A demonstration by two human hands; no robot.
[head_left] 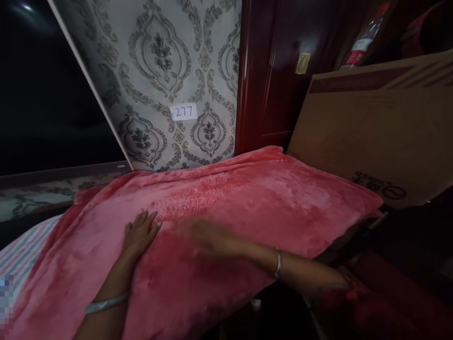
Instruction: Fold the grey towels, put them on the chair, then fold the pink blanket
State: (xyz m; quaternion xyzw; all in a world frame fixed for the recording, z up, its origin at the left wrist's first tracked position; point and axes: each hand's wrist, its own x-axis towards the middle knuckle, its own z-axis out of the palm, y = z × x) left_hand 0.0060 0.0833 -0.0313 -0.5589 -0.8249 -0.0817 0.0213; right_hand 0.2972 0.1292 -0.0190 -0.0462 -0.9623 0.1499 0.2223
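A plush pink-red blanket (276, 208) is spread over a surface in front of me, slightly rumpled along its far edge. My left hand (141, 231) lies flat on the blanket, left of the middle, fingers stretched out. To its right, my right hand (208, 236) is over or on the blanket, smeared by motion, so its fingers cannot be made out. A patch of rougher-looking pile (191, 196) shows just beyond both hands. Each wrist wears a bracelet.
A striped cloth (28, 250) shows at the left under the blanket's edge. A large dark screen (53, 94) stands at left. A cardboard box (375, 127) leans at right, with a plastic bottle (363, 42) behind it. Patterned wallpaper (159, 56) bears a paper marked 277 (184, 111).
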